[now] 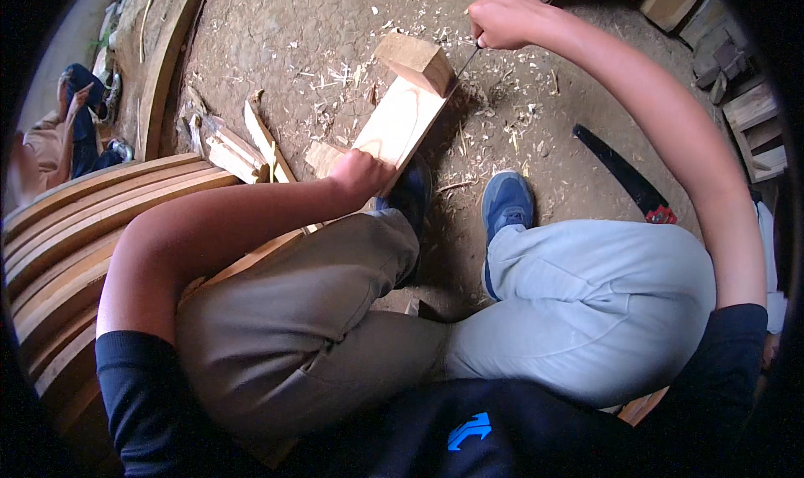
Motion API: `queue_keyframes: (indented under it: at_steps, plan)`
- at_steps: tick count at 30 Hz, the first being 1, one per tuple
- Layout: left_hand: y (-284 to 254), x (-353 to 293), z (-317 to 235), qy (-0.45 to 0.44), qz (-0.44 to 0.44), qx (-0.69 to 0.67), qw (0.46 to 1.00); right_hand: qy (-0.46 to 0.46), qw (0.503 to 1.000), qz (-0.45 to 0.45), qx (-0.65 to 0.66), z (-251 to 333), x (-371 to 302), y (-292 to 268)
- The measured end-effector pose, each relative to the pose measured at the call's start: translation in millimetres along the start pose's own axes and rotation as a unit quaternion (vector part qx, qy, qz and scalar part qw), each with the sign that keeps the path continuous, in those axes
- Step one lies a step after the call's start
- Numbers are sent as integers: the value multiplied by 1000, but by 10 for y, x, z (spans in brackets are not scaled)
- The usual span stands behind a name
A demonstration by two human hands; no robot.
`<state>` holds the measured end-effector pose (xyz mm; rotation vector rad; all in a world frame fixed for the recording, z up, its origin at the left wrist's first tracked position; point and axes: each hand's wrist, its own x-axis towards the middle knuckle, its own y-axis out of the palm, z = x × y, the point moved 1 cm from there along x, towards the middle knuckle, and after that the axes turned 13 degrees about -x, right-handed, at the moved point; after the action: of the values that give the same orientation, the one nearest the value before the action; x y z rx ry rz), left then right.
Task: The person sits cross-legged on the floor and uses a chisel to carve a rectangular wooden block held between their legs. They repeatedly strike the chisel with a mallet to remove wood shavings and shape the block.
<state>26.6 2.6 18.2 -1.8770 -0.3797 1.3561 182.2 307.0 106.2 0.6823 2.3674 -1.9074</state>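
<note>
- A pale, flat, rectangular wooden board (pixel 396 121) slants over the brown dirt floor (pixel 289 25), between the two hands.
- A chunky tan wooden block (pixel 416 62) sits at the board's far end.
- The left hand (pixel 362 175) closes on the board's near end.
- Beyond the board's far right corner, the right hand (pixel 507 19) grips a thin dark tool (pixel 466 69), its kind unclear, reaching the board's right edge.
- Well right of the board lies a black-bladed, red-handled handsaw (pixel 620 170).
</note>
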Motion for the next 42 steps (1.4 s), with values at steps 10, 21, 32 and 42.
queue_keyframes:
  at_steps: [10, 21, 32, 42]
  plan:
    - [-287, 133, -175, -12, 24, 12, 1000, -140, 969, 191, -70, -300, 887, 979]
    - [44, 73, -19, -29, 23, 9, 999, -88, 953, 288, -15, -282, 883, 604]
    - [-38, 24, -18, -12, -3, -3, 1000, -8, 992, 126, -30, -110, 334, -76]
    - [-87, -38, -66, -19, 19, 2, 1000, -39, 986, 142, -77, -19, 581, 232]
